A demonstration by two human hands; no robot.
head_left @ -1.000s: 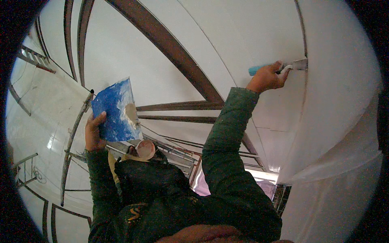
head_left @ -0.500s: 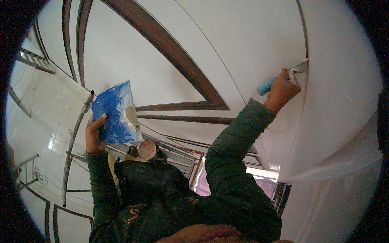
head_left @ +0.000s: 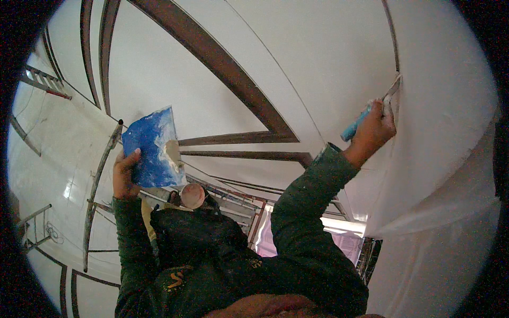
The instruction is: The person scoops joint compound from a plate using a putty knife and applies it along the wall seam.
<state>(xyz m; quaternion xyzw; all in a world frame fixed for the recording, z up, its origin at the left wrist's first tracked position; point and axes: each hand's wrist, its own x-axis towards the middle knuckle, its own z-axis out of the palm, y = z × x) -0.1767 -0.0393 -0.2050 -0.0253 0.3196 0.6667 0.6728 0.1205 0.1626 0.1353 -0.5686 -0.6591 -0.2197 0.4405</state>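
My left hand [head_left: 125, 175] grips a blue board [head_left: 146, 153] by its left edge, thumb over the face. White smears cover the board's right side, with a lump of pale filler [head_left: 172, 155] there. On the right, my right hand [head_left: 375, 127] is closed round a putty knife [head_left: 356, 125] with a light-blue handle. Its blade, seen nearly edge-on, touches the dark seam [head_left: 393, 40] where the white panel [head_left: 339, 58] meets the white surface at the right. White filler coats the fingers near the blade.
Dark brown strips [head_left: 228, 66] cross the white panels. A wooden pole [head_left: 101, 196] stands left of my left arm, with a metal frame [head_left: 37, 228] farther left. Below the board is a round pinkish container [head_left: 192, 195]. Plastic sheeting [head_left: 445, 212] hangs at the right.
The putty knife has turned from its broad face to nearly edge-on, and my right hand has shifted slightly down. The dark seam ends a little higher. My left hand and the board have barely moved.
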